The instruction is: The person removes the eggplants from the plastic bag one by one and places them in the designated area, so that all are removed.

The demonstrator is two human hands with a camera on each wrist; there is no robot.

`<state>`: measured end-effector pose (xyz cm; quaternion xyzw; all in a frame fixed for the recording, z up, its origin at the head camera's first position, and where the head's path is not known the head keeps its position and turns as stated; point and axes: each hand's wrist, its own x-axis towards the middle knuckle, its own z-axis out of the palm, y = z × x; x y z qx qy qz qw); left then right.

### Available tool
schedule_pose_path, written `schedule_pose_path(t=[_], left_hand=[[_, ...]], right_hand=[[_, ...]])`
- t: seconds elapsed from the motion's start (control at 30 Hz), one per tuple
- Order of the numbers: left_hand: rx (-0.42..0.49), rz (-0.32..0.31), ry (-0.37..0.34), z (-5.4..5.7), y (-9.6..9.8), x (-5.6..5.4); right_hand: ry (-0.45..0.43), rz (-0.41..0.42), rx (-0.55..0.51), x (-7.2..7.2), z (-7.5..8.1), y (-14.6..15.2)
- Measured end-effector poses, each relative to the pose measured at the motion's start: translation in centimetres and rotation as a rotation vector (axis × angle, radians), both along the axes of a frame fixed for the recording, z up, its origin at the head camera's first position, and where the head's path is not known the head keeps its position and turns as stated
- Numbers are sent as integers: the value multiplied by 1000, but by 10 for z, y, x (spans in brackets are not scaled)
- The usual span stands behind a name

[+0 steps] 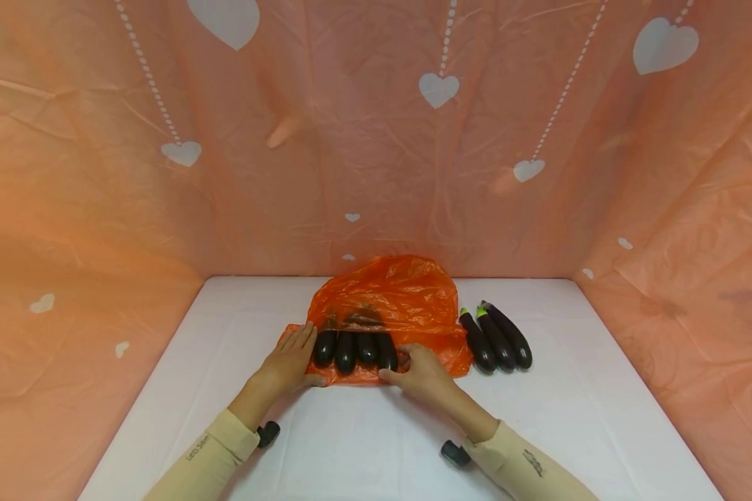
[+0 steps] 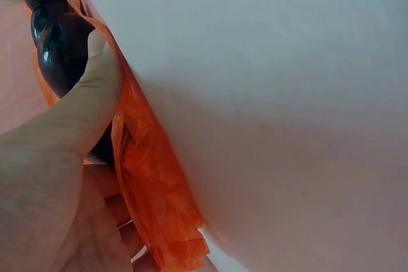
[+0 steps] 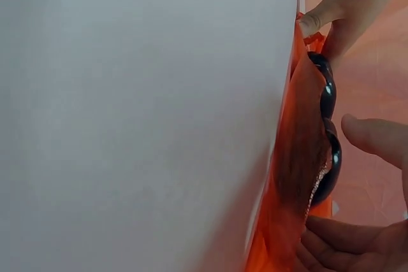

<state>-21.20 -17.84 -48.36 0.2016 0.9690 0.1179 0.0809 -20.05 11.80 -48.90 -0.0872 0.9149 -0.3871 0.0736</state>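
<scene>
Several dark eggplants [image 1: 346, 353] lie side by side in an orange plastic bag [image 1: 407, 289], their rounded ends toward the person and their far ends under the thin film. At the left end of the row, my left hand [image 1: 288, 362] rests on the bag with fingers extended. Its thumb lies along the bag's near edge, beside an eggplant [image 2: 60, 52] in the left wrist view. On the other side, my right hand [image 1: 423, 372] is at the rightmost bagged eggplant. Its bent fingers touch the bag's edge, and its thumb [image 3: 370, 135] stands apart from them in the right wrist view.
Three more eggplants [image 1: 503, 341] with green stem ends lie on the white table [image 1: 351, 445] just right of the bag. An orange curtain with pale hearts [image 1: 439, 90] encloses the back and sides. A black device [image 1: 456, 454] hangs at the right wrist.
</scene>
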Motion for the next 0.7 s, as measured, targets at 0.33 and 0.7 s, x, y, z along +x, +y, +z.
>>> schedule_pose_path(t=[0.33,0.7], left_hand=[[11,13,-10,2,1,0],[14,10,-12,0,0,0]], right_hand=[[-9,10,29,-6,-3,-1],[-28,25,7,-7,-2,2]])
